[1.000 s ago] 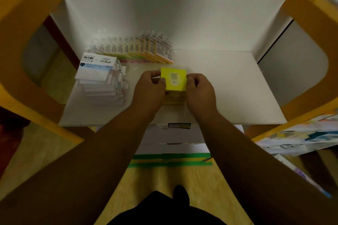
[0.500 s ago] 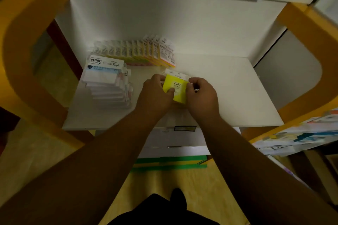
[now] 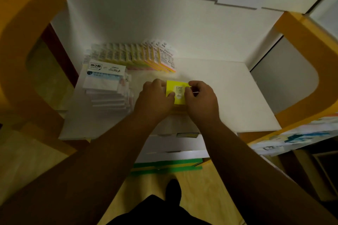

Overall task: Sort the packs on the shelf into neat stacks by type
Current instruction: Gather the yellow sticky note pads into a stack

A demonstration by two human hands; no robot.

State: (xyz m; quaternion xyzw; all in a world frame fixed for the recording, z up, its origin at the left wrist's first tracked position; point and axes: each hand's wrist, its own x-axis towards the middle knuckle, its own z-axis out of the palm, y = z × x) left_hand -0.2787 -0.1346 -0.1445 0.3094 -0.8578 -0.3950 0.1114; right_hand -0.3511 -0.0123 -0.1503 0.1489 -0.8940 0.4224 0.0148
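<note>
- Between the two hands, a yellow pack (image 3: pixel 177 91) printed "2207" lies face up on the white shelf (image 3: pixel 236 97).
- The left hand (image 3: pixel 155 99) grips the pack's left edge. Its thumb lies on the yellow face and its fingers curl over the far left corner.
- The right hand (image 3: pixel 200 99) grips the pack's right edge, with its fingers curled round that edge.
- Under the held pack, on the side nearer the wrists, a strip of darker yellow layers (image 3: pixel 180 110) shows. How many there are cannot be told.
- Left of the left hand, just beside it but apart, stands a stack of white-and-blue packs (image 3: pixel 106 86). The stack is uneven, with the lower packs stepping out toward the person.
- Beyond both hands, against the back wall, stands a row of upright packs (image 3: pixel 135 56). It is yellow along most of its length and orange-pink at the end nearest the right hand.
- Well to the right of the right hand rises the shelf's yellow side frame (image 3: pixel 301 51).
</note>
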